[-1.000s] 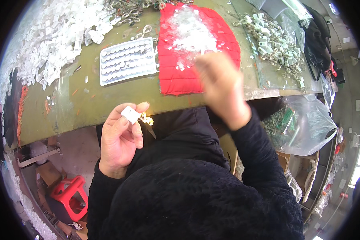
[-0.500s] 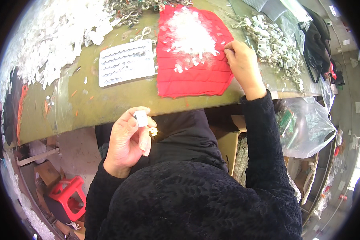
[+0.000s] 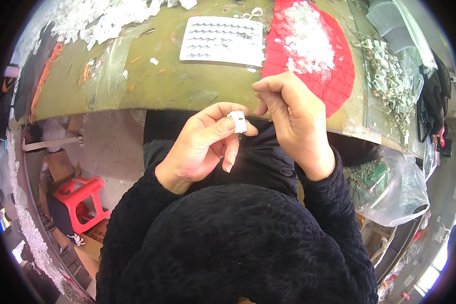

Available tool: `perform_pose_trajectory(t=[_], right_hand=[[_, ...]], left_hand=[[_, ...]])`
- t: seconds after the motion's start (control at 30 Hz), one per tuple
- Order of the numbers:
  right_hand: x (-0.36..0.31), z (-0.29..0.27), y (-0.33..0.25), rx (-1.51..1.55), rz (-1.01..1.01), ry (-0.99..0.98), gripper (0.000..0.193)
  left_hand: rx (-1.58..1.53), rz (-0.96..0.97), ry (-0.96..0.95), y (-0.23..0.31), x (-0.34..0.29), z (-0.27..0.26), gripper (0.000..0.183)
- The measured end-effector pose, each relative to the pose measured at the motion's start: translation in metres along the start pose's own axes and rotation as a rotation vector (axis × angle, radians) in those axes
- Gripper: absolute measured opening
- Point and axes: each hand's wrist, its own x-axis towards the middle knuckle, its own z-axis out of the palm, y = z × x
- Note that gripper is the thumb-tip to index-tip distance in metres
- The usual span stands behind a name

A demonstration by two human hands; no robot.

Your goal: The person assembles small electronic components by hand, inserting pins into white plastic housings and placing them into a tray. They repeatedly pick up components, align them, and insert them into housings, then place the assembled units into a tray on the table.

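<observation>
My left hand [image 3: 197,142] pinches a small white plastic piece [image 3: 239,122] between thumb and forefinger, above my lap at the table's edge. A dark slot shows in the face of the piece. Just to its right, my right hand [image 3: 301,121] is closed in a pinch, thumb against forefinger. Whatever those fingertips hold is too small to make out. The two hands are close but apart. Beyond the right hand lies a red cloth [image 3: 341,83] bearing a heap of small clear plastic flakes [image 3: 309,38].
A white tray [image 3: 220,59] with scalloped rows lies on the green tabletop [image 3: 157,91]. White pieces [image 3: 99,23] pile at the far left. Tags on cords [image 3: 390,76] lie at the right. A plastic bag [image 3: 395,192] hangs below the edge; a red stool [image 3: 81,202] stands lower left.
My right hand has come back from the red cloth's right edge toward my left hand, fingers pinched. The left hand still holds the white piece. The whole view has shifted.
</observation>
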Motion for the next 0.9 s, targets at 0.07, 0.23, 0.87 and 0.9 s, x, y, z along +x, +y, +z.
perform_pose_trajectory(t=[0.07,0.23,0.87,0.9], right_hand=[[-0.004,0.003,-0.004,0.051,0.08,0.013,0.01],[-0.008,0.006,0.0,0.226,0.161,0.019,0.009],[-0.017,0.014,0.0,0.259,0.19,-0.097,0.011],[-0.018,0.015,0.001,0.28,0.202,-0.081,0.011]], left_hand=[[-0.004,0.008,0.006,0.0,-0.001,-0.001,0.031],[-0.014,0.023,-0.036,-0.001,0.0,-0.005,0.032],[0.016,0.061,-0.045,0.0,0.002,-0.008,0.03],[0.01,0.065,-0.057,0.0,0.002,-0.007,0.029]])
